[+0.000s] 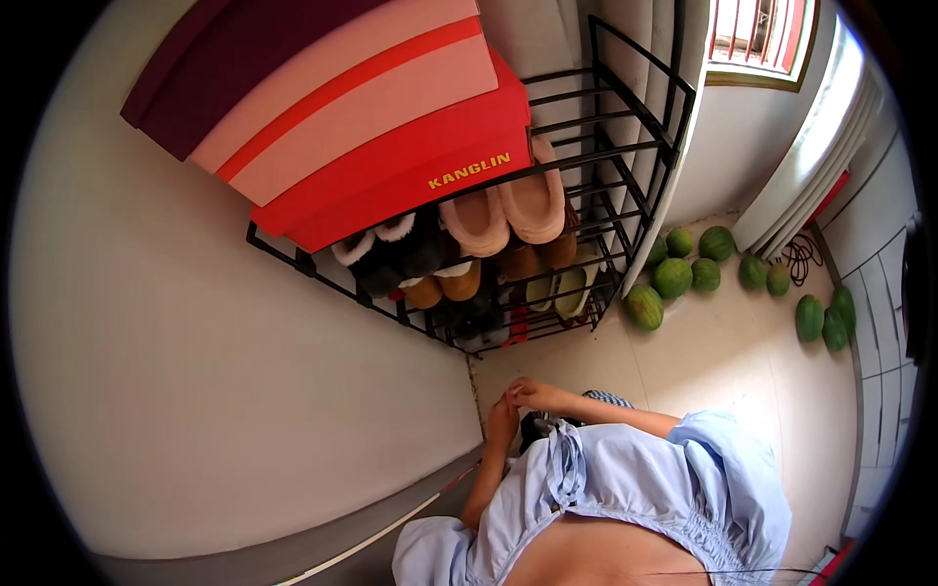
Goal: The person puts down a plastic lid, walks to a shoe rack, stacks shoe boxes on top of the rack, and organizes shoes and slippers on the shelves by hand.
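My left hand (503, 414) and my right hand (541, 395) meet in front of my waist, their fingers touching. A small pale spot shows between the fingertips, too small to tell whether it is an object. Beyond my hands stands a black metal shoe rack (623, 150) against the wall. On its tiers are pink slippers (475, 223), black fleece-lined shoes (377, 271), tan fleece-lined shoes (442, 287) and pale green clogs (575, 289). A red shoe box (388, 183) bearing yellow writing rests on top, with pink-striped and dark purple boxes (256, 66) behind it.
Several green watermelons (672, 278) lie on the tiled floor (703, 359) right of the rack, with more by the cabinet (879, 315). A coiled black cable (802, 260) lies near the curtain (813, 168). The white wall (242, 381) borders my left side.
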A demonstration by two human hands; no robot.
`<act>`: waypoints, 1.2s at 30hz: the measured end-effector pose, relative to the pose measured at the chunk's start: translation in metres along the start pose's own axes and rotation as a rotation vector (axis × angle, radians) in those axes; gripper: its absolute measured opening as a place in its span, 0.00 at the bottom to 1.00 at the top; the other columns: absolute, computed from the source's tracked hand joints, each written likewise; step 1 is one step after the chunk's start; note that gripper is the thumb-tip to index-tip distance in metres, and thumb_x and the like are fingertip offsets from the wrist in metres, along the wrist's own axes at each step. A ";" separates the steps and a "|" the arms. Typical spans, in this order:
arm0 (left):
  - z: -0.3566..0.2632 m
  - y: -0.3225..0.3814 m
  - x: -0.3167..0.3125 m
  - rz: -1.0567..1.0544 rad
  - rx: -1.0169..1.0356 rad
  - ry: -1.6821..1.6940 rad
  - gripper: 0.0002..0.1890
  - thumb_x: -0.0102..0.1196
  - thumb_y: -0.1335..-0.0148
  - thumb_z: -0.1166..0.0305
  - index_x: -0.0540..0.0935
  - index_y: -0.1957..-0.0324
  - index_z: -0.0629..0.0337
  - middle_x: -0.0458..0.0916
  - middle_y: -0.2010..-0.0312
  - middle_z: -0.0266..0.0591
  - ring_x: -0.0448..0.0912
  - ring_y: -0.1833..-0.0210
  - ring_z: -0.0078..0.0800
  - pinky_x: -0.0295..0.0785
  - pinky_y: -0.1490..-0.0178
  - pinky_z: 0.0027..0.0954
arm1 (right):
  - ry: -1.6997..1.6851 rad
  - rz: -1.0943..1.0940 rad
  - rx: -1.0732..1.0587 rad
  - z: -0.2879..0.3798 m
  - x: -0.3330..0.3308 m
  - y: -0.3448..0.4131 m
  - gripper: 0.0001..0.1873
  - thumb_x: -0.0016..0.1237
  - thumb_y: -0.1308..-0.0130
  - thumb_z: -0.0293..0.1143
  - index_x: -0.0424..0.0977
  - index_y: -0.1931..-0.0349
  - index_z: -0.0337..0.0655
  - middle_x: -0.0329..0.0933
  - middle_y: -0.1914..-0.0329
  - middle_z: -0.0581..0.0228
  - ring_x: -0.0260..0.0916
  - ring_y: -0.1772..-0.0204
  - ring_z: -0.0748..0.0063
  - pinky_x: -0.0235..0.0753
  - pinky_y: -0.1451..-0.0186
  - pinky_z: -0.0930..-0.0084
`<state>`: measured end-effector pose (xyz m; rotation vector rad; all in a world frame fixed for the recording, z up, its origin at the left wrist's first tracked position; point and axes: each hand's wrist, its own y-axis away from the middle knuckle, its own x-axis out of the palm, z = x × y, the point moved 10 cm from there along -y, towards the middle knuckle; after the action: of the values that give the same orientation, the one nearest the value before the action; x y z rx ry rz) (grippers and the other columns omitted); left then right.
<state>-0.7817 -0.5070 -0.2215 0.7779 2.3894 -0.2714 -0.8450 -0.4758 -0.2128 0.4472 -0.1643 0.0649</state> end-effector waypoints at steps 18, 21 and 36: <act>0.007 -0.003 0.011 0.137 -0.026 -0.120 0.14 0.39 0.42 0.61 0.72 0.73 0.61 0.74 0.76 0.51 0.72 0.73 0.51 0.65 0.72 0.42 | 1.177 -1.091 -0.754 0.297 -0.123 0.040 0.12 0.44 0.50 0.32 0.68 0.64 0.39 0.69 0.67 0.58 0.65 0.61 0.54 0.65 0.57 0.68; 0.005 0.001 0.013 0.175 -0.072 -0.156 0.15 0.39 0.42 0.60 0.73 0.73 0.59 0.75 0.76 0.48 0.73 0.73 0.47 0.66 0.71 0.39 | 1.358 -1.184 -0.554 0.308 -0.156 -0.013 0.14 0.44 0.50 0.36 0.68 0.64 0.39 0.68 0.62 0.59 0.65 0.59 0.57 0.60 0.51 0.67; 0.047 0.023 0.019 0.180 -0.136 -0.132 0.15 0.39 0.43 0.59 0.72 0.74 0.61 0.74 0.76 0.53 0.72 0.72 0.50 0.65 0.72 0.42 | 0.887 -0.957 -0.259 0.281 -0.200 -0.013 0.15 0.43 0.47 0.38 0.71 0.73 0.31 0.72 0.74 0.53 0.69 0.71 0.60 0.68 0.66 0.74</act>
<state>-0.7581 -0.4968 -0.2704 0.8770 2.1726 -0.0830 -1.0812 -0.6148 -0.0032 0.1701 0.9102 -0.6863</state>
